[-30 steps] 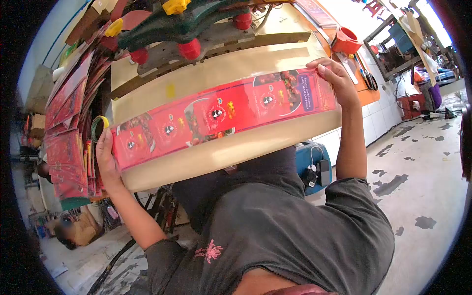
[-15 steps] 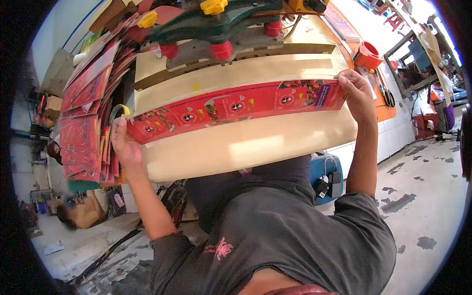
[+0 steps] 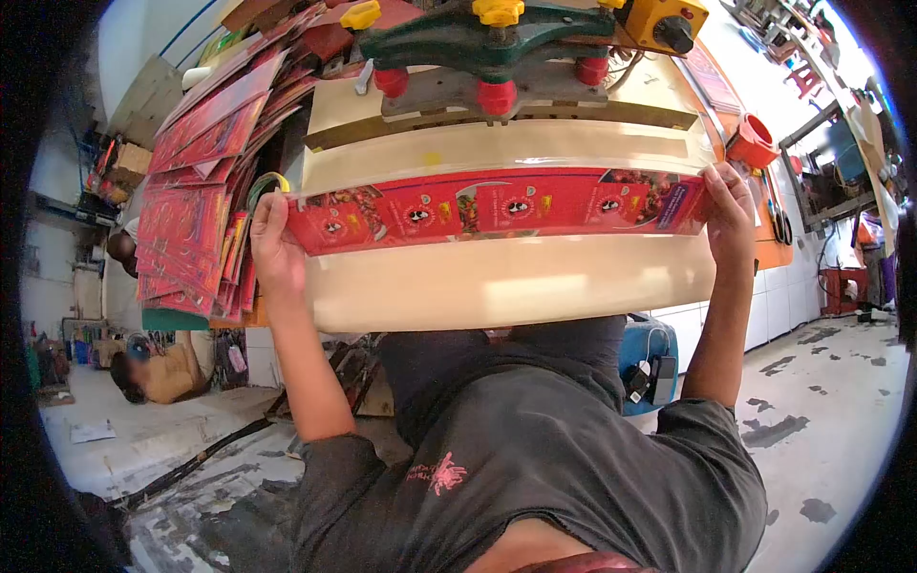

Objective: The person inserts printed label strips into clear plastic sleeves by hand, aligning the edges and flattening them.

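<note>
A long red printed sheet (image 3: pixel 564 203) with dog-like round logos and food pictures is stretched level over a cream work surface (image 3: pixel 516 282). My left hand (image 3: pixel 280 250) pinches its left end, fingers pressed on the corner. At the other end my right hand (image 3: pixel 731 205) grips the sheet's upper right corner between thumb and fingers. The sheet lies just in front of a green machine (image 3: pixel 487 43) with yellow knobs and red feet. Close to my left hand is a roll of tape (image 3: pixel 268 188).
Stacked red printed sheets (image 3: pixel 191 224) lean at the left. On the right are a red tape dispenser (image 3: pixel 752 143), scissors (image 3: pixel 781 224) and a yellow box with a black knob (image 3: pixel 666 26). A blue stool (image 3: pixel 650 363) holds chargers. Another person (image 3: pixel 162 372) is at the far left.
Both hands have tilted the red sheet from slanting up at the right to nearly level, and brought it closer to the machine in front. The view has shifted left.
</note>
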`<state>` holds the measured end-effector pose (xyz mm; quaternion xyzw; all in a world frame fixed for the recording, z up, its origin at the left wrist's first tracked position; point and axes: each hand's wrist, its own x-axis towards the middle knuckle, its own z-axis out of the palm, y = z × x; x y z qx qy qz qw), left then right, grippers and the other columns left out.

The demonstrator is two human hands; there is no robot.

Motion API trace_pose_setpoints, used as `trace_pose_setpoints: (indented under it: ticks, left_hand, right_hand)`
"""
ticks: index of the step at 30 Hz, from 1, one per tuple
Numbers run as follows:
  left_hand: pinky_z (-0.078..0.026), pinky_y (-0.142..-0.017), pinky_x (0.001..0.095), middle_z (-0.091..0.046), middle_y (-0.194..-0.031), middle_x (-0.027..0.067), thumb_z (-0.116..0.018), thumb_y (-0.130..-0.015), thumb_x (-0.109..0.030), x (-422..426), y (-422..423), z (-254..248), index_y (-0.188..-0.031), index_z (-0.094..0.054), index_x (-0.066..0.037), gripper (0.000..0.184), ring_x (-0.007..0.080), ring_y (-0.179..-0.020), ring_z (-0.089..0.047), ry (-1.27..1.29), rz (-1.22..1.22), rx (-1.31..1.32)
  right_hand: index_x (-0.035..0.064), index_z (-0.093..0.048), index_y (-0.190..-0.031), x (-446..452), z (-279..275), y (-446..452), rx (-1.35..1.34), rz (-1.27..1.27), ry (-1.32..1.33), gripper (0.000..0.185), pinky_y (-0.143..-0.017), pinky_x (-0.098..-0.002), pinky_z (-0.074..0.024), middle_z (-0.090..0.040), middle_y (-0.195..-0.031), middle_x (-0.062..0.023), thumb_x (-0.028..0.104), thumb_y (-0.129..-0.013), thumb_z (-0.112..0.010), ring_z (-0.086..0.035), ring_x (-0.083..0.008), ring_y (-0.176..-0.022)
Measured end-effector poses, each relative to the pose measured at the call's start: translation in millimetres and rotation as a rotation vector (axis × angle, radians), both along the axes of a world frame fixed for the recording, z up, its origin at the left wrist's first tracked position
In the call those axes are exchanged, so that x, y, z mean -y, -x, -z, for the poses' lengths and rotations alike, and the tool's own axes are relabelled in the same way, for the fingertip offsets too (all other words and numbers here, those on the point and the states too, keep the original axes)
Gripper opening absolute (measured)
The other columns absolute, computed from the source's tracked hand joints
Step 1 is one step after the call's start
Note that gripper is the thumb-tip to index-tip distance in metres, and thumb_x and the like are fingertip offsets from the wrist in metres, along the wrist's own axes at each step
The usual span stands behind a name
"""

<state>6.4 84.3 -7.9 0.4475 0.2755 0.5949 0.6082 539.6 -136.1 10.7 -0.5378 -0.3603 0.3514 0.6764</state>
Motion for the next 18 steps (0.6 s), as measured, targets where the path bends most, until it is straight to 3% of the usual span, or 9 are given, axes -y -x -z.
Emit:
trace_pose_setpoints:
  ticks: [5,7,8,12,15,18]
  left_hand:
    - [-0.05,-0.091,0.0317,-0.07,-0.1,0.0038,-0.064,-0.099,-0.014,-3,3,13,-0.104,-0.066,-0.009,0.007,0.014,-0.094,-0.065,-0.079,-0.026,0.021]
    - [-0.05,-0.091,0.0326,-0.07,-0.101,0.0038,-0.065,-0.099,-0.014,4,3,11,-0.106,-0.066,-0.009,0.009,0.0144,-0.094,-0.065,-0.063,0.011,0.007]
    - [-0.05,-0.09,0.0312,-0.07,-0.105,0.0045,-0.065,-0.099,-0.015,7,4,10,-0.107,-0.066,-0.007,0.011,0.0138,-0.095,-0.065,-0.039,0.01,-0.017]
    - [-0.05,-0.09,0.0275,-0.07,-0.109,0.0042,-0.066,-0.099,-0.018,15,-3,-1,-0.116,-0.066,-0.003,0.023,0.0113,-0.097,-0.065,0.136,-0.063,-0.172]
    - [-0.05,-0.09,0.027,-0.07,-0.108,0.0036,-0.065,-0.1,-0.019,7,7,9,-0.118,-0.067,-0.002,0.025,0.0107,-0.098,-0.065,0.108,-0.069,-0.272]
    - [-0.052,-0.088,0.0265,-0.071,-0.106,0.0046,-0.065,-0.099,-0.015,6,15,1,-0.112,-0.067,-0.002,0.019,0.0108,-0.096,-0.066,0.133,-0.064,-0.332]
  right_hand:
    - [0.0075,-0.062,-0.101,4,11,-12,0.08,-0.001,0.005,0.015,-0.068,-0.0206,-0.0459,-0.065,-0.089,0.0005,0.022,-0.102,-0.061,-0.06,-0.0051,-0.075]
    - [0.004,-0.064,-0.103,3,14,-13,0.034,-0.022,-0.028,0.02,-0.067,-0.0216,-0.0486,-0.066,-0.088,-0.0009,0.024,-0.1,-0.065,-0.061,-0.0062,-0.074]
    - [0.0014,-0.065,-0.107,6,12,-11,-0.002,-0.072,-0.044,0.026,-0.076,-0.0233,-0.0512,-0.067,-0.095,-0.0031,0.026,-0.101,-0.065,-0.064,-0.0085,-0.082]
    - [-0.002,-0.065,-0.115,6,16,-8,0.086,0.009,0.069,0.033,-0.089,-0.0267,-0.0502,-0.069,-0.106,-0.0051,0.028,-0.103,-0.059,-0.064,-0.0111,-0.096]
    - [-0.0024,-0.064,-0.117,13,11,-13,0.255,-0.059,0.16,0.033,-0.088,-0.0266,-0.0502,-0.069,-0.108,-0.0057,0.027,-0.103,-0.06,-0.064,-0.0097,-0.096]
    - [-0.0029,-0.064,-0.119,15,6,-9,0.134,-0.074,0.151,0.035,-0.088,-0.0266,-0.0509,-0.07,-0.108,-0.0074,0.026,-0.1,-0.063,-0.065,-0.0107,-0.097]
